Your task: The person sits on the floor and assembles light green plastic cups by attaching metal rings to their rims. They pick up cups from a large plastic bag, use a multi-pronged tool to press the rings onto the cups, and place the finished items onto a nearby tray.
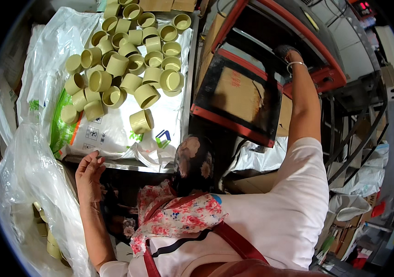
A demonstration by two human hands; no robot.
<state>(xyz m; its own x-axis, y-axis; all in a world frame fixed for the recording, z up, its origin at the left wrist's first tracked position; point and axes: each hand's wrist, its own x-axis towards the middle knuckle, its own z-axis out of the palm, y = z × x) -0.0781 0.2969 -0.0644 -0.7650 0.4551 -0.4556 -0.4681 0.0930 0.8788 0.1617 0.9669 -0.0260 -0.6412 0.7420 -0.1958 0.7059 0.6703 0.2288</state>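
My left hand point(89, 168) is at the near left corner of a metal-edged tray point(185, 99), beside the plastic sheeting. Its fingers are loosely bent and a little apart, with nothing visible in them. On the tray, many olive-yellow cylindrical cups point(100, 81) lie scattered over white plastic sacking, some upright, some tipped over. One cup point(141, 121) lies on its side nearest to me. At the right, my right arm reaches into the dark opening of a red oven-like machine point(330, 76). A dark glove covers my right hand point(286, 51); its fingers are hidden in shadow.
The machine's door point(238, 94), red-framed with cardboard on it, hangs down toward me. Clear plastic sheeting point(31, 175) drapes along the left, with more cups point(53, 243) in it low down. A black metal rack point(358, 124) and white bags point(367, 173) stand at the right.
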